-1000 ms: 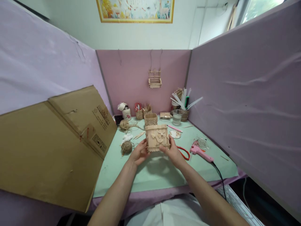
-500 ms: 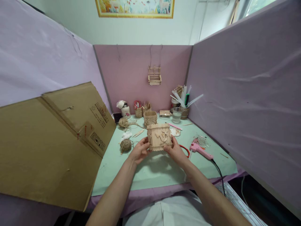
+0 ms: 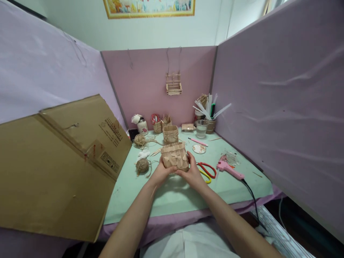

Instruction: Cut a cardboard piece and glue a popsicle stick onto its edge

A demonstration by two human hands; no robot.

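Observation:
A small wooden box [image 3: 174,157] with scalloped edging and raised bow-like pieces on its front is held above the table, tilted a little. My left hand [image 3: 163,173] closes on its left side and lower edge. On the right side my right hand [image 3: 191,172] grips it, with both thumbs meeting near the bottom front. Just right of that hand lie red-handled scissors [image 3: 209,170] and a yellow-handled pair [image 3: 206,177], partly hidden. Behind the box stands a similar woven-looking basket [image 3: 170,134].
A pink glue gun [image 3: 229,168] with a black cord lies at right. Twine balls [image 3: 142,166], a white jar [image 3: 142,126], a water cup [image 3: 201,129] and a pot of glue sticks [image 3: 211,125] stand around. A cardboard sheet [image 3: 64,172] leans at left.
The box has moved slightly left and its front has tipped upward. My hands have shifted, thumbs now closer together underneath. More of the scissors shows.

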